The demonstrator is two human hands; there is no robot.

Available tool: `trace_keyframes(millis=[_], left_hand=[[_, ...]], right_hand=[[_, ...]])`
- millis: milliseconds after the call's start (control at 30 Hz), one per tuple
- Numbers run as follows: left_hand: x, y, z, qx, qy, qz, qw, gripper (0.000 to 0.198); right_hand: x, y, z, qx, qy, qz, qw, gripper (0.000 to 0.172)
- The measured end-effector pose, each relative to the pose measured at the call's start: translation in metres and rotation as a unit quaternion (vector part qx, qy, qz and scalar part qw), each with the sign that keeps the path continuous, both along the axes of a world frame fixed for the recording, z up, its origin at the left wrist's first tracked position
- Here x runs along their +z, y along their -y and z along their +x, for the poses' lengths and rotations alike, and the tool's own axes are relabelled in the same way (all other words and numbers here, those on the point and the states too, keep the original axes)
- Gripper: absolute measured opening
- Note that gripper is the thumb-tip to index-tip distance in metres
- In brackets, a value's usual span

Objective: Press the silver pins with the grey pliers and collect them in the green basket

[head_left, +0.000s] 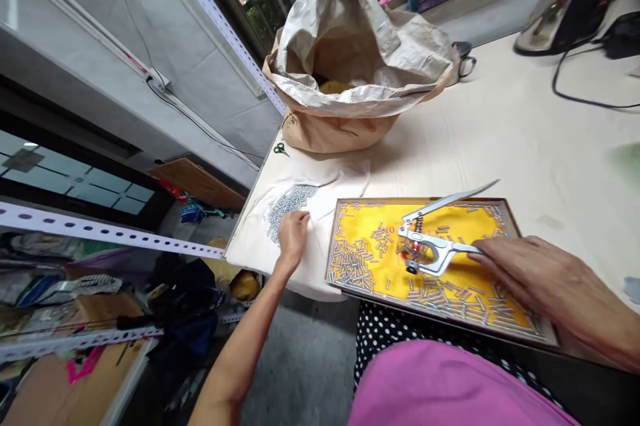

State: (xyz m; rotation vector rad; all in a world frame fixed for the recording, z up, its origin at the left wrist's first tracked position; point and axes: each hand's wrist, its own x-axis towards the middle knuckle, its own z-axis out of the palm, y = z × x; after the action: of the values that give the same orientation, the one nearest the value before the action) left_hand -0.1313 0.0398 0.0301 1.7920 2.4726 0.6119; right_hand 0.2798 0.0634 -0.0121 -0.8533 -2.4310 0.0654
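Presently we find the right hand (pixel 520 273), grip released, resting on the pliers (pixel 440 254) lying just left in the tray (pixel 365 216), long axis slanting to upper right; the left hand (pixel 293 231) curls on pins (pixel 287 203) at centre-left, grip we cannot tell

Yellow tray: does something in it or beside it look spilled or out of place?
Yes. Small metal pins lie scattered loose across the yellow tray. A second heap of pins sits outside it on the white cloth, close to the table's edge, touched by the left hand. The snap pliers lie askew, one handle past the far rim.
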Motion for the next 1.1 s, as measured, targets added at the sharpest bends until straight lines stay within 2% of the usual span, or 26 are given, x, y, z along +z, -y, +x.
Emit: trace_keyframes(millis=[100, 200, 367, 500, 667, 833, 967, 1100], left_hand=[[-0.017, 0.021, -0.05, 0.032, -0.099, -0.046, 0.993, 0.023], [-0.029, 0.02, -0.068, 0.006, -0.157, -0.083, 0.984, 0.026], [-0.034, -0.004, -0.071, -0.051, -0.231, -0.15, 0.96, 0.029], [-0.032, -0.011, -0.075, -0.059, -0.259, -0.181, 0.947, 0.03], [-0.028, -0.009, -0.078, -0.09, -0.249, -0.189, 0.946, 0.025], [-0.028, -0.02, -0.074, -0.117, -0.221, -0.179, 0.952, 0.025], [-0.025, -0.03, -0.071, -0.127, -0.212, -0.19, 0.95, 0.027], [-0.02, -0.03, -0.071, -0.146, -0.207, -0.198, 0.947, 0.025]], right_hand=[[-0.001, 0.007, -0.002, -0.041, -0.021, 0.011, 0.999, 0.035], [-0.002, 0.01, -0.01, -0.041, -0.032, 0.013, 0.999, 0.036], [-0.002, 0.017, -0.019, -0.031, -0.029, 0.028, 0.999, 0.037], [0.0, 0.02, -0.021, -0.028, -0.04, 0.043, 0.998, 0.037], [0.008, 0.021, -0.027, -0.011, -0.058, 0.007, 0.998, 0.033], [0.016, 0.025, -0.036, 0.004, -0.064, -0.008, 0.998, 0.033], [0.013, 0.029, -0.035, 0.008, -0.054, -0.029, 0.998, 0.031], [0.007, 0.031, -0.031, 0.013, -0.054, -0.059, 0.997, 0.028]])
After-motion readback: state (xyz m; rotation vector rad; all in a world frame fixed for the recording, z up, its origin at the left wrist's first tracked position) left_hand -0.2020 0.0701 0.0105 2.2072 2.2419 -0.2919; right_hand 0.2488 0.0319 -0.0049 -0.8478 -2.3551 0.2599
